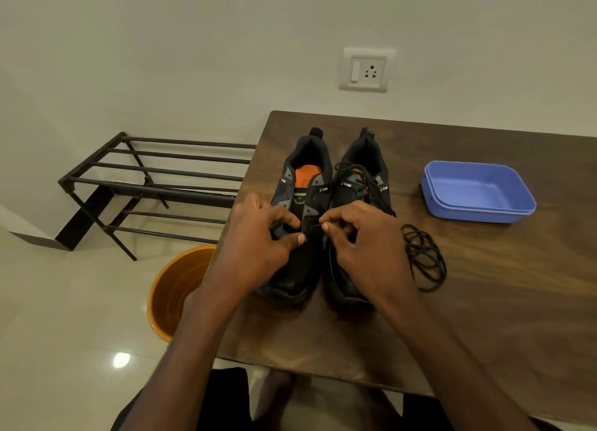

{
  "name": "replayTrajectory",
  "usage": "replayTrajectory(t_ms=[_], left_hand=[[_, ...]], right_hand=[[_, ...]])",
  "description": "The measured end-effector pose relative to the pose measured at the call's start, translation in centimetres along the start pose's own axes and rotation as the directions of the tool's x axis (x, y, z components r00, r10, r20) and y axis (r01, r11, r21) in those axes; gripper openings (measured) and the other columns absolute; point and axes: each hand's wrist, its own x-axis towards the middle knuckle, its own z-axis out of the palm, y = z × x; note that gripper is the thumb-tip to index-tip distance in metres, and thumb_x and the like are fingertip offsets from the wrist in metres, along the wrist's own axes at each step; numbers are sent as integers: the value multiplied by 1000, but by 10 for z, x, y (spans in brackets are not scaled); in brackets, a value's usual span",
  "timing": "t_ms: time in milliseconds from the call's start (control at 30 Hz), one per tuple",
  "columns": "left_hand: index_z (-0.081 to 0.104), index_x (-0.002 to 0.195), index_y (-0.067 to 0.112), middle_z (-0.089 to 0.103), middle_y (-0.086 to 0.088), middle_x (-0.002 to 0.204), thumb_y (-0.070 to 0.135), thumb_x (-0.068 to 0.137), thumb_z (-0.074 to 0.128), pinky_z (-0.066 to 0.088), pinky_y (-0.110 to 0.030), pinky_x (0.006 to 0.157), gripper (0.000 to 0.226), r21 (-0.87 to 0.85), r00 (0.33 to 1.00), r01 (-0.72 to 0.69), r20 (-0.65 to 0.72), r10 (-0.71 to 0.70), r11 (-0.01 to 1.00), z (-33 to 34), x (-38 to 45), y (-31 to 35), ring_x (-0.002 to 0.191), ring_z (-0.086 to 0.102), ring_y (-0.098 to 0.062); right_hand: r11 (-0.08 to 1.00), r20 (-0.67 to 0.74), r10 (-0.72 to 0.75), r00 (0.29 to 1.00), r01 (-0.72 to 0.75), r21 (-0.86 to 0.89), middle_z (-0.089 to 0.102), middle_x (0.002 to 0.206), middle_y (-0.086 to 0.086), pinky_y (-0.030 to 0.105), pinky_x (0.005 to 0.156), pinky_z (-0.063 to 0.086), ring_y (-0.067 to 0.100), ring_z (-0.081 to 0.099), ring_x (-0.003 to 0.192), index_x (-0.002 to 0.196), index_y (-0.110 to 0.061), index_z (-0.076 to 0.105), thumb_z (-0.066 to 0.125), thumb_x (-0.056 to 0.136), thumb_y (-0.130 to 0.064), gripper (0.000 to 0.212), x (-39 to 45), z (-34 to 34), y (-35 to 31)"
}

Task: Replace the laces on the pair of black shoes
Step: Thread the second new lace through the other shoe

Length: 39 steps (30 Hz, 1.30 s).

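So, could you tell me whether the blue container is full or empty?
Empty: the blue container sits open, with only its bare floor showing.

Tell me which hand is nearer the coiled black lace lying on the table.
Right. The right hand is just left of the coiled lace, apart from it; the left hand is farther, over the left shoe.

A dark wooden table (pixel 484 301) carries two black shoes (pixel 300 210) near its left edge, a coiled black lace (pixel 424 256) beside them, and a blue tub (pixel 478 191) towards the back.
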Motion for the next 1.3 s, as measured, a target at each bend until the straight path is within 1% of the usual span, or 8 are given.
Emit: replayTrajectory(t_ms=[133,333,533,600,733,867,1067,1300], left_hand=[[71,108,39,39,4,112,36,81,85,51,-33,95,30,-66,1000,-9,-3,9,998,2,1,-5,114,42,-16],[72,110,29,40,5,117,29,82,85,44,-8,67,31,-213,999,34,20,-30,977,6,-1,1,104,45,-6],[72,105,34,41,5,119,32,82,84,40,-8,71,26,-244,1000,15,5,-14,970,15,-3,5,103,46,-4],[73,106,32,41,5,117,31,84,83,40,-8,71,24,-238,1000,19,8,-18,971,14,-2,4,102,46,-5],[74,103,32,40,6,112,27,90,79,40,-8,72,15,-249,1000,18,15,-15,968,10,-2,5,96,45,-1],[71,97,34,38,9,107,24,92,76,39,-10,73,12,-236,1000,7,27,-1,972,10,-1,6,95,43,-1],[72,120,23,37,4,113,21,99,67,42,-15,86,22,-139,999,-31,16,34,990,12,0,7,97,42,-5],[62,106,22,33,4,114,20,97,66,48,-24,91,10,24,993,-96,67,94,995,13,-1,10,96,45,-8]], right_hand=[[992,54,-27,998,33,-122,68,95,-10,33,82,50,10,54,95,102,-27,77,74,92,-24,10,1,4,-2],[982,41,-26,999,33,-185,65,94,-11,45,81,51,14,54,95,100,-29,74,73,90,-29,10,1,10,-2],[992,46,-47,998,52,-114,66,93,-11,48,84,54,13,62,92,110,-26,72,74,89,-16,24,-2,11,-3],[999,27,2,1000,-1,-37,68,90,-14,39,87,56,5,64,87,119,-24,70,75,88,-10,35,-3,10,-4],[999,20,42,999,-42,-8,75,103,-10,20,90,54,0,67,95,115,-24,74,73,92,-12,25,-5,5,-4],[996,-46,86,995,-85,34,70,92,-14,23,82,57,1,67,85,114,-25,72,76,88,-7,32,-7,12,-7],[1000,-17,-7,1000,7,-10,68,90,-14,13,80,51,0,64,83,124,-23,68,74,87,-2,44,-8,14,-8],[992,100,-108,989,114,-61,66,110,-8,35,87,56,8,64,96,136,-25,61,70,92,-21,45,-7,5,-7]])
